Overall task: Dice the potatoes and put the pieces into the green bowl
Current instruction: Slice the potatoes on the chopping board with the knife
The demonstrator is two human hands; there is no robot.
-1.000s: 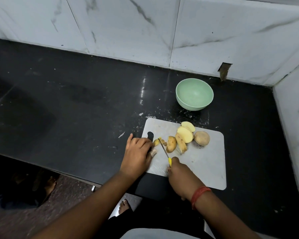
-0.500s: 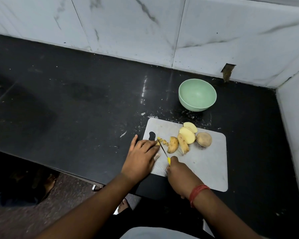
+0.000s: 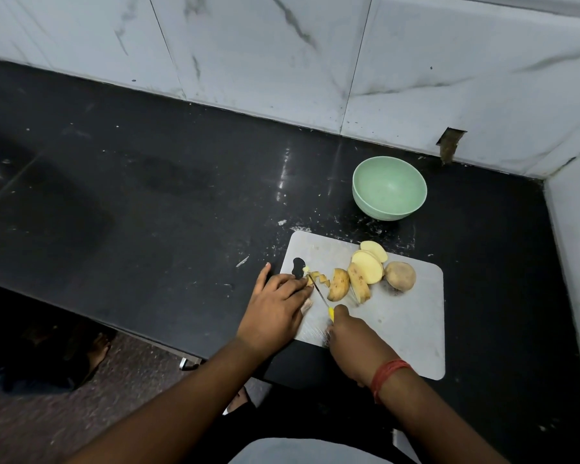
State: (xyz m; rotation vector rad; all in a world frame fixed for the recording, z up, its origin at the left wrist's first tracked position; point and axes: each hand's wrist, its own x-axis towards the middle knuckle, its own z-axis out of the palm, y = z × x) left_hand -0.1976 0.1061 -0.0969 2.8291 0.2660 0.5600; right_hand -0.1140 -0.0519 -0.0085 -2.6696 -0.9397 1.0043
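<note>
Gripping the yellow-handled knife [image 3: 319, 294] in my right hand [image 3: 352, 343], I am pinning small yellow potato pieces [image 3: 317, 277] under my left hand's [image 3: 275, 313] fingers on the white cutting board [image 3: 406, 326]

Dim, cool indoor light from above. Specular glare streak on the black countertop [image 3: 283, 175] left of the green bowl [image 3: 389, 188]. Deep shadow over the left counter and floor. Strong wide-angle bending at the edges; forearms at the bottom soft, centre reasonably sharp.
</note>
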